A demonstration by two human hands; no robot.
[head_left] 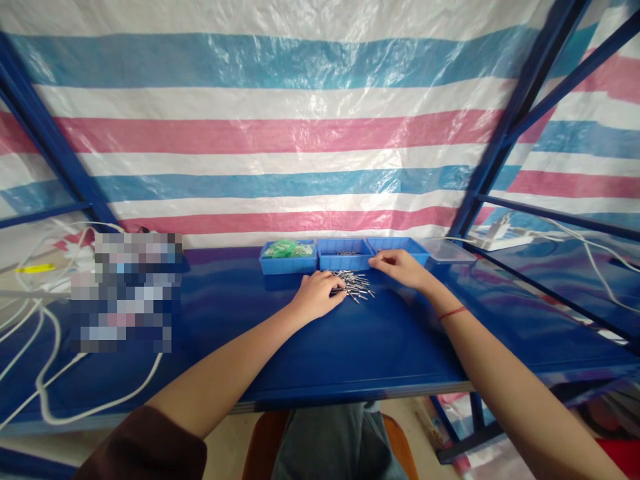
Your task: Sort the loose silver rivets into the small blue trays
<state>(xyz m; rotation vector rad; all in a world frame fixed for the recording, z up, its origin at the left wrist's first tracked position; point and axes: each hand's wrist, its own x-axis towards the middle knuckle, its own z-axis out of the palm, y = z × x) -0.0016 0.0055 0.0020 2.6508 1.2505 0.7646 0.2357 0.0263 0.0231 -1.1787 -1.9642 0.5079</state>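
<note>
Touching metal pins [357,285] with our left hand [319,294], fingers curled, our right hand [397,268] by the blue bins [345,261], grip unclear

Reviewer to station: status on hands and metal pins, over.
Left hand on metal pins. Right hand at right blue bin, grip unclear. Middle blue bin directly behind pile.

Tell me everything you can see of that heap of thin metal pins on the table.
The heap is a loose tangle of slim, straight pins, silvery and shiny like metal, with darker bits between. They cross at various angles on the blue table, just on the near side of the middle blue bin. The left hand touches its left side, hiding part. The tips are too small to make out.
</note>
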